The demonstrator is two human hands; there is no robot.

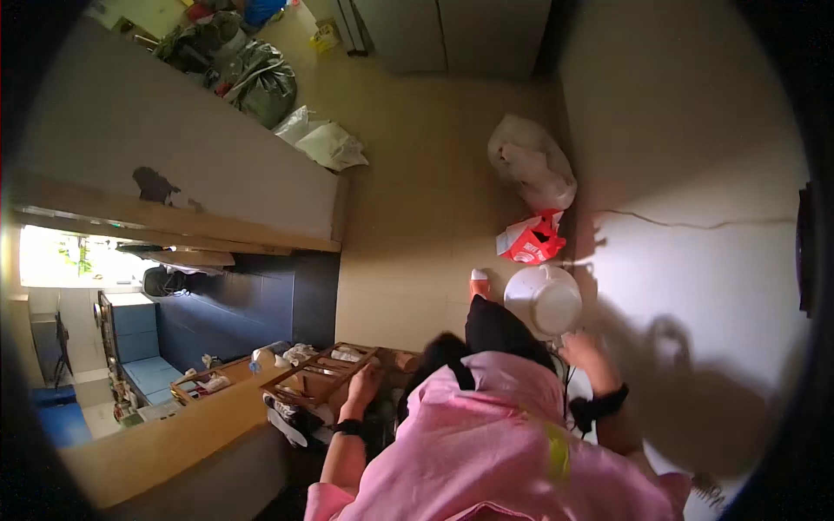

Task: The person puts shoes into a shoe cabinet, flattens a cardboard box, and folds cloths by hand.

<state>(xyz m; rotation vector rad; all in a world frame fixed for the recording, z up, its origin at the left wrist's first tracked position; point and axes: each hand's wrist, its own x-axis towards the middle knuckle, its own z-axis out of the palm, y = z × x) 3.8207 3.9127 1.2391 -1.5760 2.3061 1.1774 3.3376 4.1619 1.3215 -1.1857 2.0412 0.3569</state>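
My right hand (pixel 586 354) is closed at the near rim of a white bucket (pixel 543 300), close to the right wall. The bucket is seen from above, beside my legs. Dark cord-like strands hang just below that hand, partly hidden by my pink clothing. My left hand (pixel 360 386) has its fingers curled, close against the end of a wooden slatted rack (pixel 317 373). Whether it grips the rack or something small cannot be made out. Each wrist wears a dark band.
Ahead on the tiled floor (pixel 417 174), a red and white bag (pixel 532 239) and a whitish plastic bag (pixel 530 161) lie along the right wall. White sacks (pixel 326 141) rest by the left partition. Shoes (pixel 291 418) are beside the rack. Grey cabinets (pixel 443 35) stand at the far end.
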